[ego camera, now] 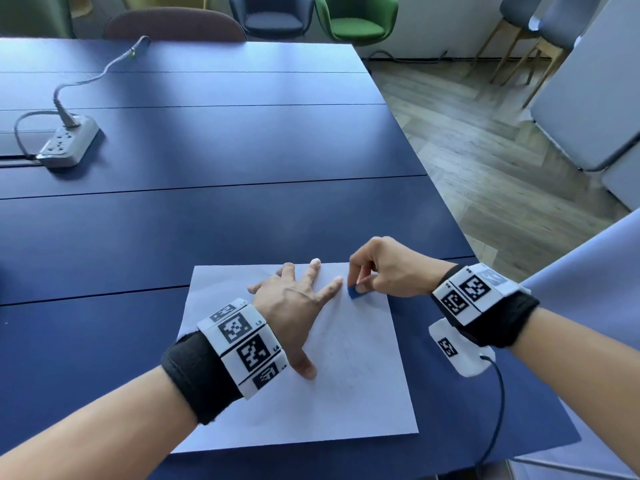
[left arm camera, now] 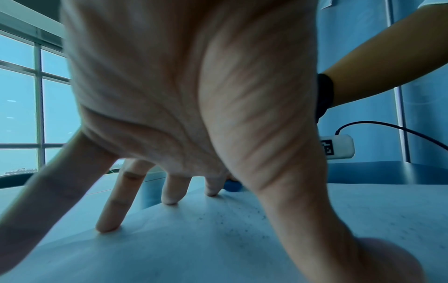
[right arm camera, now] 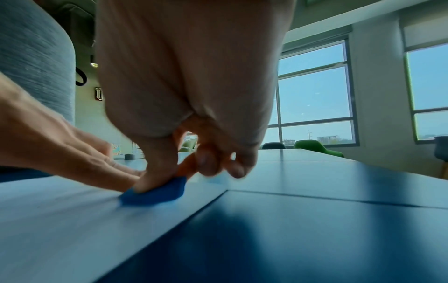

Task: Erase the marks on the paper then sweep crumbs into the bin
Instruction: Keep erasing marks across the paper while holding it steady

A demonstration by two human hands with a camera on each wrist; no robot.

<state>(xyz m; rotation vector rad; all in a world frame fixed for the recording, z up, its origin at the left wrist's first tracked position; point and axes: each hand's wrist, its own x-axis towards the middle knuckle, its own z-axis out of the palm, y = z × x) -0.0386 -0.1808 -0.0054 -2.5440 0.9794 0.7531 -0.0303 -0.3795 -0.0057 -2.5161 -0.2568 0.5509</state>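
Paper (ego camera: 349, 382) first, nearest me: one thin white sheet flat on the blue bench (ego camera: 242, 216), light and floppy by the look of it, so I judge it will slide or buckle under rubbing unless pinned. My left hand (ego camera: 287, 306) does the pinning, fingers (left arm camera: 109, 216) spread wide and straight, tips and thumb pressing down on the sheet, holding nothing. In the left wrist view the sheet bulges a little between the tips, so it is soft; I'd keep pressure close to the rubbing spot. Faint grey marks (ego camera: 343, 362) show on the sheet between the left thumb and its near right part, hard to read. Small dark specks, likely crumbs (left arm camera: 232, 220), lie on the paper just under the left palm.

Just past the left index tip, my right hand (ego camera: 384, 268) pinches the blue eraser (ego camera: 354, 292), thumb and forefinger curled narrow round its upper part, its lower edge touching the paper near the far right corner. Eraser (right arm camera: 155, 193) looks small, rubbery, slightly squashed under the thumb; grippy, not fragile. I'd hold it low by its sides so it doesn't fold over. The right wrist view is blurred around the fingers.

Erasing step in hand, I judge; sweeping not yet begun. No bin in any view.

Farther off, well apart from both hands: a grey power strip (ego camera: 67, 142) with its cable on the bench, then chairs (ego camera: 360, 19) beyond the far edge.
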